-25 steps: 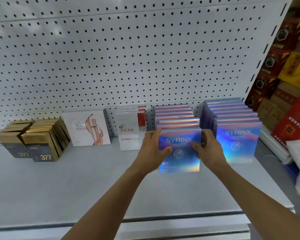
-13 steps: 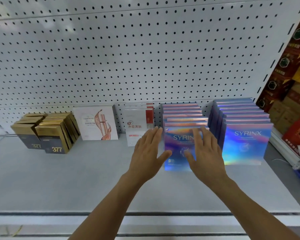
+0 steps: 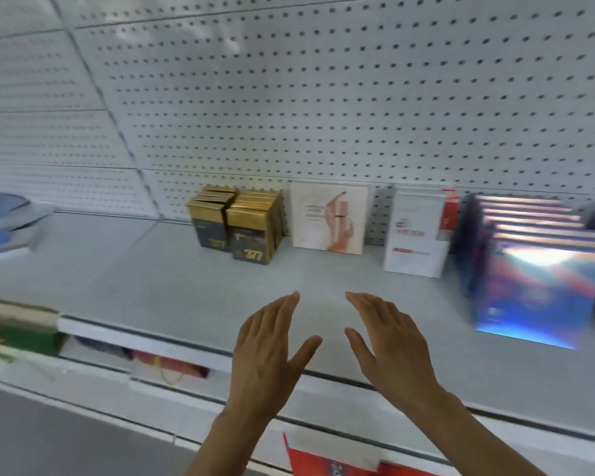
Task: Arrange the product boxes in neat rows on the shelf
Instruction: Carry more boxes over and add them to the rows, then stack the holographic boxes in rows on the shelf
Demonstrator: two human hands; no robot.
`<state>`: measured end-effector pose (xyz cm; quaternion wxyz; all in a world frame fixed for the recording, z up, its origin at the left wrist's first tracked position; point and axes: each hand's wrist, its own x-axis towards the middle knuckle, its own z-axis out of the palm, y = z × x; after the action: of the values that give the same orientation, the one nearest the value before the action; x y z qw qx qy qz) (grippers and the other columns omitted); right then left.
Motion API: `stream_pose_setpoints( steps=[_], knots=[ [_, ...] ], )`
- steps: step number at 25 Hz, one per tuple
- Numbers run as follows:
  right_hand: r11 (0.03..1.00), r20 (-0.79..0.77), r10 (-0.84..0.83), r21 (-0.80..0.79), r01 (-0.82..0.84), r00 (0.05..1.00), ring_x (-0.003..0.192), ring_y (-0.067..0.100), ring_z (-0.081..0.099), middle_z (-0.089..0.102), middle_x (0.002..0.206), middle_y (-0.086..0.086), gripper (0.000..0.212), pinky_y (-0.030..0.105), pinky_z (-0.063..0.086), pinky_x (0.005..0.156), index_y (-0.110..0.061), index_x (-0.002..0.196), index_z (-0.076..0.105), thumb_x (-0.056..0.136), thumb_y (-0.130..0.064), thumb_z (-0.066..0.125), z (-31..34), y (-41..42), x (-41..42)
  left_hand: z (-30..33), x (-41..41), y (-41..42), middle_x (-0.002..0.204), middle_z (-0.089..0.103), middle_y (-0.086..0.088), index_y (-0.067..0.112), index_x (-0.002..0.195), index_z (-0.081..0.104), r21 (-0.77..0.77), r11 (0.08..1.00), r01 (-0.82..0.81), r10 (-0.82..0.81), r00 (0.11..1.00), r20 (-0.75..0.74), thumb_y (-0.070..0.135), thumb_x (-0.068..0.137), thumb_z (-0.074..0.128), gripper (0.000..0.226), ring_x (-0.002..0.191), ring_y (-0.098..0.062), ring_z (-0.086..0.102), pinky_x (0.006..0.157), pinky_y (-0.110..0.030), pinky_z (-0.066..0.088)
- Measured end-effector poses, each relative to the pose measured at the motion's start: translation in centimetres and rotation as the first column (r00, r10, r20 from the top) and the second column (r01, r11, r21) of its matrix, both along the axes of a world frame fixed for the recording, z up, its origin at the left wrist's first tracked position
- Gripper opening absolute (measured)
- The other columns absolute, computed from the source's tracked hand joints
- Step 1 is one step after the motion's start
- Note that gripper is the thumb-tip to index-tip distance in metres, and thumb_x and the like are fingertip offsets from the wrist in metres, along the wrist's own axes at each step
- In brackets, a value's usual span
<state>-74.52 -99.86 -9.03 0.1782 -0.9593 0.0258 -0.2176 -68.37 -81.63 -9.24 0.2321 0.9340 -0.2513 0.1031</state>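
My left hand and my right hand hover above the front of the grey shelf, fingers straight, palms facing each other, holding nothing. A row of holographic blue boxes stands at the right, well clear of both hands. Behind the hands stand a white-and-red box row, a white box with a pink figure and two rows of gold-and-black boxes. The picture is blurred by motion.
White pegboard backs the shelf. A blurred blue-grey object lies at the far left. Below the shelf edge, red and green packages show on a lower level, and a red item at the bottom.
Both hands let go of the front holographic box and drew back and left. The view swung left, so the boxes now sit further right in the picture.
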Motion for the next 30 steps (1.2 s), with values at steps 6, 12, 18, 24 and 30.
stream_pose_setpoints(
  steps=[6,12,18,24,30],
  knots=[
    [0.989,-0.073,0.15,0.016,-0.149,0.986,0.119,0.02,0.05,0.051,0.133,-0.002,0.048,0.035,0.043,0.091,-0.022,0.135,0.045,0.09,-0.031,0.058,-0.6,18.6,8.6,1.1,6.3,20.2,0.137,0.054,0.001,0.025,0.14,0.044,0.164,0.979,-0.121,0.117,0.993,0.034,0.064,0.088,0.043,0.065,0.121,-0.021,0.054,0.098,-0.037,0.044],
    [0.974,-0.097,0.221,0.071,-0.215,0.97,0.121,0.019,0.046,0.049,0.136,-0.004,0.044,0.034,0.038,0.094,-0.025,0.138,0.041,0.096,-0.035,0.046,0.1,33.2,16.5,2.1,12.4,35.1,0.135,0.052,0.003,0.025,0.141,0.042,0.164,0.961,-0.221,0.225,0.974,-0.005,0.052,0.09,0.054,0.058,0.121,-0.021,0.051,0.096,-0.038,0.043],
    [0.957,-0.125,0.286,0.081,-0.278,0.95,0.122,0.015,0.044,0.045,0.138,-0.007,0.042,0.033,0.037,0.095,-0.028,0.139,0.038,0.098,-0.037,0.042,0.5,42.2,24.8,1.9,19.0,44.4,0.139,0.049,0.004,0.028,0.141,0.04,0.075,0.962,-0.262,0.265,0.964,-0.035,0.055,0.092,0.048,0.057,0.125,-0.018,0.049,0.098,-0.035,0.043],
    [0.93,-0.149,0.359,0.141,-0.34,0.921,0.117,0.012,0.048,0.051,0.132,-0.01,0.037,0.031,0.041,0.089,-0.029,0.134,0.044,0.098,-0.035,0.043,-0.3,50.6,36.3,1.5,28.9,54.2,0.138,0.049,0.006,0.027,0.142,0.041,0.026,0.955,-0.295,0.296,0.95,-0.097,0.053,0.092,0.049,0.057,0.125,-0.015,0.048,0.097,-0.032,0.043],
    [0.91,-0.217,0.383,0.256,-0.327,0.898,0.113,0.005,0.05,0.053,0.127,-0.016,0.034,0.028,0.043,0.087,-0.033,0.13,0.047,0.096,-0.036,0.046,-0.5,57.9,47.0,1.9,39.7,62.3,0.142,0.046,0.002,0.023,0.141,0.041,-0.019,0.937,-0.35,0.341,0.924,-0.172,0.05,0.092,0.052,0.057,0.124,-0.019,0.049,0.104,-0.035,0.042]
  ],
)
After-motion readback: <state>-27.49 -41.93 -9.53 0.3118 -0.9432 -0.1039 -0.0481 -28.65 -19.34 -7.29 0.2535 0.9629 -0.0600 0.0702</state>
